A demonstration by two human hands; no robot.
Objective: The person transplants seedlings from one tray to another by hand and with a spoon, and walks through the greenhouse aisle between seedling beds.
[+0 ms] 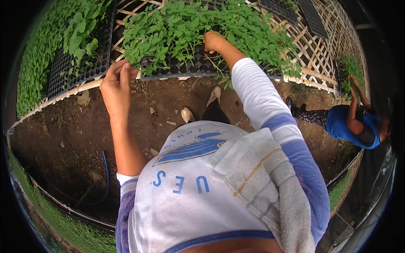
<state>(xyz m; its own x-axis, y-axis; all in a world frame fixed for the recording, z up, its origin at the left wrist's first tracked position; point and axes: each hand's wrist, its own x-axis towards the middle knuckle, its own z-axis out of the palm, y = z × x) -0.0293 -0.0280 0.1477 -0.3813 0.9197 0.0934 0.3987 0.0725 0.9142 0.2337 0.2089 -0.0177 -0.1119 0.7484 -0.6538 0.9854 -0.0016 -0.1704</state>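
Leafy green seedlings (pixel 168 31) stand crowded in a black cell tray (pixel 192 68) in front of me. My right hand (pixel 214 42) reaches in among them, its fingers curled closed at stem level. Leaves and the hand itself hide what the fingertips grip. At the tray's left front corner is my left hand (pixel 117 79), thumb and fingers pinched together. A small dark rounded item (pixel 147 60) shows just beyond these fingertips; I cannot tell what it is or whether the pinch holds it. Some seedlings lean over the tray's front edge near my right forearm.
Slatted bamboo benching (pixel 312 67) carries the trays. To the left are another black tray (pixel 61 74) with larger-leaved plants and a dense green bed (pixel 36 63). A person in a blue top (pixel 344 122) works at the right. A blue hose (pixel 106 173) lies on the soil (pixel 80 130).
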